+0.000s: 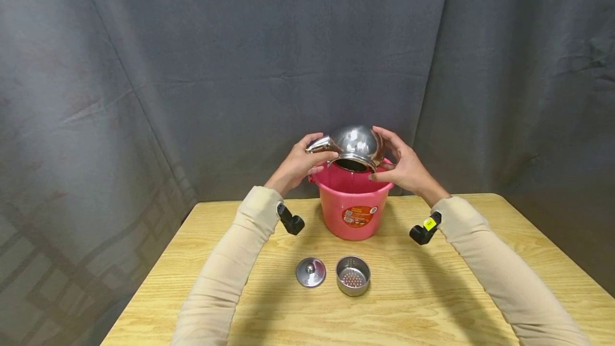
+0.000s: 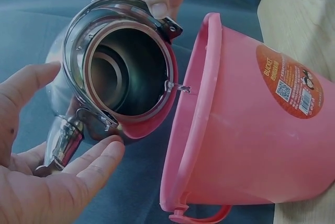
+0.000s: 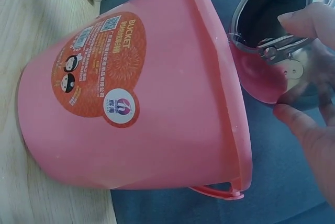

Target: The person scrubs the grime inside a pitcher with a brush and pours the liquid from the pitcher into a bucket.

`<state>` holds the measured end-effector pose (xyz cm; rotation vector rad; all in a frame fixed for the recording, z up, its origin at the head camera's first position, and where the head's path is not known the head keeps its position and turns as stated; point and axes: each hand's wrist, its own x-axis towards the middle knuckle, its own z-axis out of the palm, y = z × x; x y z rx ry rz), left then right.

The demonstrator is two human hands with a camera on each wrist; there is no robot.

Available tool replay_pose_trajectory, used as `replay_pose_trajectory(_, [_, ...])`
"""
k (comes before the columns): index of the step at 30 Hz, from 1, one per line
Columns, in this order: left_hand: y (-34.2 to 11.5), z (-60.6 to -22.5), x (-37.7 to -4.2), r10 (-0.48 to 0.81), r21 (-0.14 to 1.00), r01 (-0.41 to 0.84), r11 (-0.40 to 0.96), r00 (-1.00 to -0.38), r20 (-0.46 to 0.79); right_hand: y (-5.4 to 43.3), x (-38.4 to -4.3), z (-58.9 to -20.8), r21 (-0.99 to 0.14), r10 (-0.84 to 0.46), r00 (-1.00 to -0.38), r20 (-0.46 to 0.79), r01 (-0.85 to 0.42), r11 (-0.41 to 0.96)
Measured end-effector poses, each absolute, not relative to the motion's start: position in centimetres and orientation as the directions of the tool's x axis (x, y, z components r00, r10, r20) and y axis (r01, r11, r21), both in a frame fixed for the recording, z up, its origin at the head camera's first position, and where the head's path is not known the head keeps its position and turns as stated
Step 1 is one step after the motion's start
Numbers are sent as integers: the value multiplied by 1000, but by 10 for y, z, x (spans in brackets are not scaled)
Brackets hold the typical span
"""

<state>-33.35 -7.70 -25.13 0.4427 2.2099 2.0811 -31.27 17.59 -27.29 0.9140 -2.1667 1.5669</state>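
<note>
A shiny steel teapot (image 1: 355,139) is tipped over the pink bucket (image 1: 331,202), its round mouth facing down and toward the camera. Thin streaks of water (image 2: 183,88) fall from its rim toward the bucket. My left hand (image 1: 299,167) holds the pot at its spout side, the spout (image 2: 64,141) lying between thumb and fingers. On the opposite side my right hand (image 1: 407,168) grips the round body, with its thumb at the mouth's rim. A wire handle (image 2: 68,62) is folded against the pot's neck. The bucket's inner bottom is hidden.
On the wooden table (image 1: 269,314), in front of the bucket, lie a round steel lid (image 1: 310,276) with a knob and, to its right, a steel strainer basket (image 1: 353,288) with a perforated bottom. A grey curtain (image 1: 288,41) hangs behind the table.
</note>
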Motion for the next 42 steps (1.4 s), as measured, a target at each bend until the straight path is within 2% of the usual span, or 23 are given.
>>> replay_pose_trajectory(11, [-78, -256, -334, 279, 992, 124, 3, -953, 119, 176, -311, -276, -718, -315, -746, 587, -659, 225])
replay_pose_trajectory(27, [-80, -258, -334, 299, 993, 110, -31, -947, 114, 173, -303, -275, -629, -321, -698, 640, -716, 302])
replay_pose_trajectory(42, [-79, -261, -336, 291, 994, 107, -32, -950, 112, 172, -299, -274, -579, -317, -677, 664, -734, 356])
